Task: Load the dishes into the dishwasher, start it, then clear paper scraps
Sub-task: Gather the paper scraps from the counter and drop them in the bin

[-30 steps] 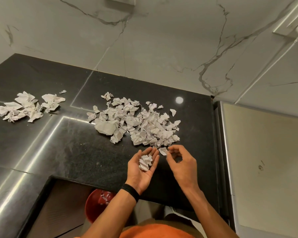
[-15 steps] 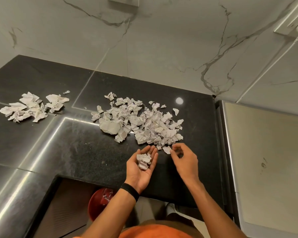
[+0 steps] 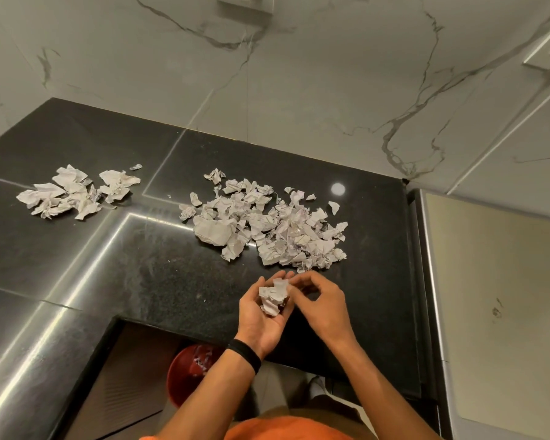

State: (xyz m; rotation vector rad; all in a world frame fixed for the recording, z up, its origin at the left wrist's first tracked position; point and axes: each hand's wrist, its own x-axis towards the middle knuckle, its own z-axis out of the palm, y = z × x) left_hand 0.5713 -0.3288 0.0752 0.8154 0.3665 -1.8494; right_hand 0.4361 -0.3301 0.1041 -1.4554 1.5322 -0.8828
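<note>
A large heap of crumpled white paper scraps point(image 3: 267, 230) lies on the black countertop point(image 3: 140, 281), and a smaller heap point(image 3: 77, 195) lies to the far left. My left hand point(image 3: 259, 322) is held palm up just in front of the large heap, carrying a small bundle of scraps point(image 3: 272, 298) on its palm with the fingers fairly straight. My right hand point(image 3: 319, 301) is right beside it, fingers curled, its thumb and fingertips pinching a scrap point(image 3: 281, 283) at the top of that bundle.
A red bin point(image 3: 188, 373) with scraps inside stands on the floor below the counter's front cutout. A steel-edged beige appliance top point(image 3: 496, 296) borders the counter on the right. A marble wall point(image 3: 299, 74) rises behind.
My right hand picked a scrap from the heap's near edge and brought it left onto my left palm. The bundle on the palm has grown.
</note>
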